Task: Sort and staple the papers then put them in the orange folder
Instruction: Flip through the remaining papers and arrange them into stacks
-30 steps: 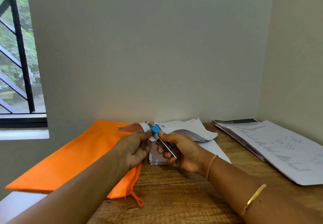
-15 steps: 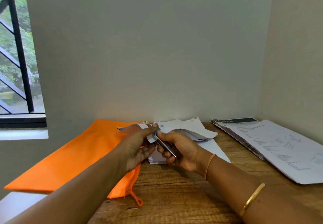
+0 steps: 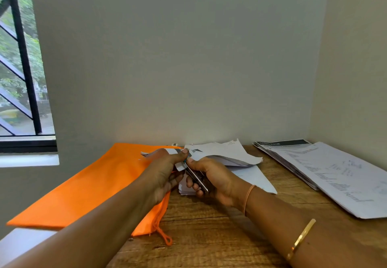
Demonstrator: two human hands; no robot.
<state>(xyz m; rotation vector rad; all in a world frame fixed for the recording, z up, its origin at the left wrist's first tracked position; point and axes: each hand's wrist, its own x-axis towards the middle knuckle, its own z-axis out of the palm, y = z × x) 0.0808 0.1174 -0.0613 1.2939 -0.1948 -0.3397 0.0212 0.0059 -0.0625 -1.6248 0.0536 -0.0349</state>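
Observation:
My right hand (image 3: 211,181) grips a small metal stapler (image 3: 195,175) with a blue tip, its jaws closed over the corner of a sheaf of white papers (image 3: 222,152). My left hand (image 3: 165,171) pinches that same corner, thumb pressing on top by the stapler's tip. The sheaf curls up off a flat stack of white sheets (image 3: 253,176) on the wooden table (image 3: 209,230). The orange folder (image 3: 88,188), a flat fabric pouch with an orange pull cord, lies at the left, partly under my left hand and overhanging the table's left edge.
A second pile of printed papers (image 3: 326,173) lies along the right wall. Walls close off the back and right of the table. A barred window (image 3: 21,79) is at the far left.
My left thumb has slid over the blue tip of the stapler and pressed down on the papers' corner. Both hands stay in the same spot.

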